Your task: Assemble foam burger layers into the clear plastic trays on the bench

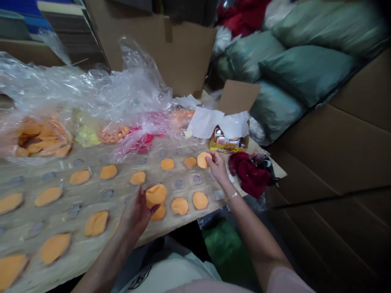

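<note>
Left hand grips a small stack of orange pads at the near edge of the surface — a ready supply. Right hand pinches one orange pad over a far slot. Beyond — bagged pads.

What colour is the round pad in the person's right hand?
Orange; the round soft pad at the right hand shows in the head view.
</note>
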{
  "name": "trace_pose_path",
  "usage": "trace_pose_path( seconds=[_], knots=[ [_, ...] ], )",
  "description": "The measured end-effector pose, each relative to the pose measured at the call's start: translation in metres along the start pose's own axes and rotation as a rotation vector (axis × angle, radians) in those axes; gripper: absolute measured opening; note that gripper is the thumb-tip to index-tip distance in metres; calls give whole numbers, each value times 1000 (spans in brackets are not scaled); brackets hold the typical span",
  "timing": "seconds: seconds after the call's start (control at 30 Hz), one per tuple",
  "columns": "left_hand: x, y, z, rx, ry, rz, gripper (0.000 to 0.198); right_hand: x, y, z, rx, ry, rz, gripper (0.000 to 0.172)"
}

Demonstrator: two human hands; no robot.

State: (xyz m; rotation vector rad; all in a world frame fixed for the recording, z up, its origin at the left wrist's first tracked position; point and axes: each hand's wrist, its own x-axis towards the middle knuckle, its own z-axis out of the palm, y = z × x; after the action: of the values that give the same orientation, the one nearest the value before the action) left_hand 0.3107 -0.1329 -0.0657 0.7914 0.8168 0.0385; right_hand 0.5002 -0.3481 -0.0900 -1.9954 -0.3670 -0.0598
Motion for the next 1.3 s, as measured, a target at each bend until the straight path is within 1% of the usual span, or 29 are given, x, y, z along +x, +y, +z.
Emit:
trace_pose_path(
  seconds=[0.03, 0.1, 0.17, 0.23, 0.3, 0.4, 0.47, 0.5, 0.57, 0.6, 0.63, 0.67, 0.7, 0.73, 0.77, 0.8, 0.83, 0.9, 0.93, 0.97, 1.07, 1.1, 1.13, 1.17, 1.23, 1.3],
  knots=[
    [-4, 0, 1, 27, -43, 5, 25, 21, 10, -6, -180, -18, 35, 28],
    [-14, -2, 5, 93, -71, 32, 38, 52, 24, -10, -314, -38, 66, 29],
    [-21, -5, 10, 164, -80, 48, 47, 68, 31, -7, -391, -73, 78, 27],
    [-24, -7, 12, 188, -64, 55, 46, 71, 34, 1, -484, -114, 85, 23],
    [-22, -7, 10, 182, -39, 68, 45, 69, 34, 7, -574, -151, 84, 22],
    [-18, -6, 5, 169, -18, 80, 43, 60, 27, 9, -665, -165, 59, 27],
    [-15, -6, 4, 176, -32, 90, 40, 52, 16, 7, -698, -148, 8, 27],
    [-14, -7, 4, 184, -47, 96, 38, 45, 9, 6, -690, -135, -43, 26],
    [-11, -9, 6, 198, -75, 114, 35, 25, -10, 8, -576, -154, -188, 22],
    [-10, -11, 8, 204, -86, 122, 34, 11, -21, 10, -466, -201, -266, 22],
    [-9, -12, 10, 209, -97, 127, 33, -4, -32, 12, -327, -287, -334, 23],
    [-9, -13, 12, 217, -115, 127, 33, -21, -43, 16, -197, -399, -389, 30],
    [-10, -13, 14, 229, -144, 121, 33, -37, -53, 19, -111, -484, -430, 39],
    [-12, -13, 16, 243, -176, 106, 34, -52, -61, 23, -61, -528, -465, 38],
    [-14, -13, 17, 250, -206, 83, 35, -65, -67, 27, -37, -530, -485, 27],
    [-16, -12, 18, 249, -234, 48, 38, -76, -70, 30, -37, -488, -509, 16],
    [-18, -10, 18, 242, -255, 6, 41, -85, -72, 32, -46, -436, -533, 11],
    [-23, -8, 18, 225, -275, -70, 45, -97, -70, 33, -43, -341, -561, 15],
    [-24, -8, 18, 234, -285, -85, 44, -101, -68, 33, -28, -316, -552, 12],
    [-25, -9, 19, 263, -292, -69, 42, -104, -66, 32, -15, -305, -521, 12],
    [-29, -13, 21, 415, -287, 109, 46, -111, -61, 30, -44, -305, -399, 32],
    [-29, -14, 21, 458, -291, 157, 50, -113, -60, 30, -67, -310, -376, 32],
    [-30, -14, 22, 486, -302, 177, 53, -115, -59, 29, -80, -314, -369, 28],
    [-30, -15, 23, 495, -318, 164, 55, -117, -58, 27, -81, -310, -375, 21],
    [-30, -13, 23, 464, -338, 67, 54, -123, -56, 22, -84, -267, -433, 10],
    [-29, -13, 23, 383, -315, -67, 47, -128, -53, 16, -115, -190, -565, 6]
  ],
)
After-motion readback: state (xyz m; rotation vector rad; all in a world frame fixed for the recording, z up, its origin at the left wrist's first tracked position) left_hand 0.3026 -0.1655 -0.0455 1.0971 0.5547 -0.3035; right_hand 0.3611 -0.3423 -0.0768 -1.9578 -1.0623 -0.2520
